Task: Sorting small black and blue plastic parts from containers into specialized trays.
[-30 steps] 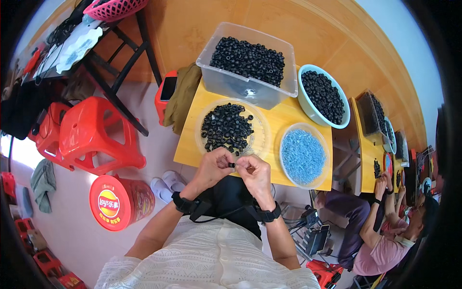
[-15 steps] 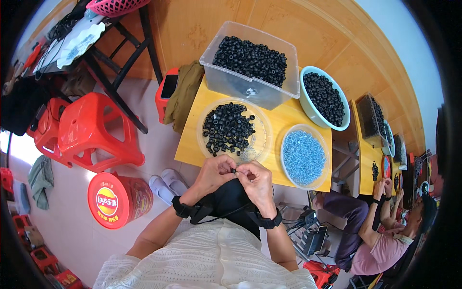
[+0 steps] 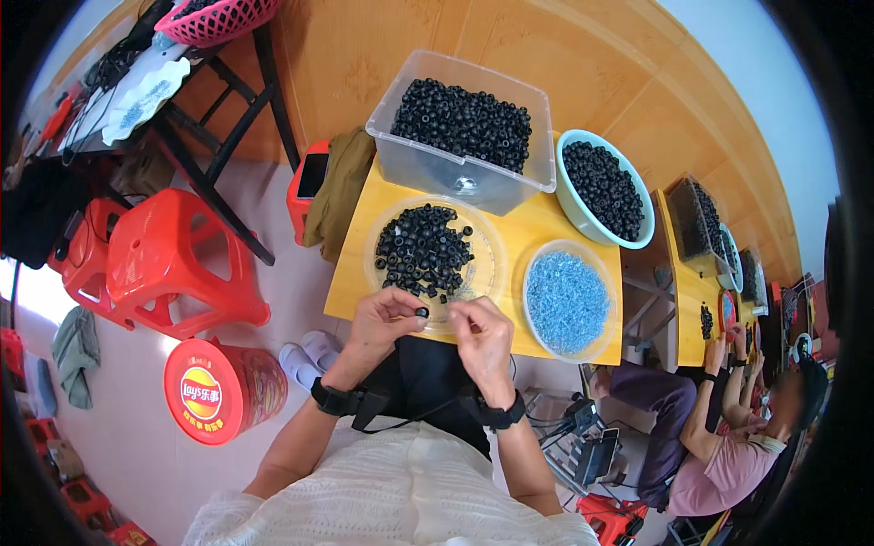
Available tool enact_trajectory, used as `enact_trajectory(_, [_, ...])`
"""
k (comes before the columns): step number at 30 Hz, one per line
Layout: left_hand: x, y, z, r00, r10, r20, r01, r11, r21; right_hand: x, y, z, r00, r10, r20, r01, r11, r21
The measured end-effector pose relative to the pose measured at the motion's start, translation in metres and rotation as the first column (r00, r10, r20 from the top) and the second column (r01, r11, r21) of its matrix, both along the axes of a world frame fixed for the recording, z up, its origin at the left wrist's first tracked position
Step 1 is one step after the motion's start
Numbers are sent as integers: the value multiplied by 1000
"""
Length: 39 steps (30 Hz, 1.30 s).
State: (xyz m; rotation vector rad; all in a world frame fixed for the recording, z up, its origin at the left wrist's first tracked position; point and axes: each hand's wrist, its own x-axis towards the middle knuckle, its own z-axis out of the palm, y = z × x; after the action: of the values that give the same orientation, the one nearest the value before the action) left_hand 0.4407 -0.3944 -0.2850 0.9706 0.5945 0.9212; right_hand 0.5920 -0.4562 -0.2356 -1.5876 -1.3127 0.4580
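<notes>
My left hand (image 3: 381,326) pinches a small round black part (image 3: 421,312) with a hole in it, between thumb and fingertips. Just to its right, my right hand (image 3: 483,338) has its thumb and fingers pressed together; whatever they hold is too small to make out. A gap separates the two hands. Beyond them on the yellow table (image 3: 358,282) sits a round clear tray (image 3: 492,250) with a heap of the same black parts (image 3: 423,250). Right of it stands a round tub (image 3: 612,341) full of tiny light-blue transparent pieces (image 3: 569,300).
A large clear bin (image 3: 455,177) and a pale green basin (image 3: 652,223), both full of black parts, stand at the table's back. Red stools (image 3: 182,255) and a red bucket (image 3: 202,391) are at left. A person (image 3: 728,464) works at another table on the right.
My hands have come apart: the right has drawn away from the black part, which stays in the left. The view has shifted slightly.
</notes>
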Motion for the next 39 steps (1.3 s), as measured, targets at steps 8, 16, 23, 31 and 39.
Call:
enact_trajectory(8, [-19,7,7,991,107,-78,-109,994,-23,8,28,-37,900,68,431,27,977,-210])
enact_trajectory(16, [-22,3,-3,993,102,-56,-105,993,-52,13,32,-40,883,96,459,6,976,-216])
enact_trajectory(23, [-14,1,3,999,44,24,-40,989,-144,24,29,-47,988,-67,-138,52,993,-111])
enact_trajectory(31, [-6,-3,5,998,-25,60,32,993,-116,16,15,-17,965,51,-258,-83,990,-111])
enact_trajectory(39, [1,-1,-1,997,-78,-20,79,989,129,0,6,19,945,248,212,-234,968,-89])
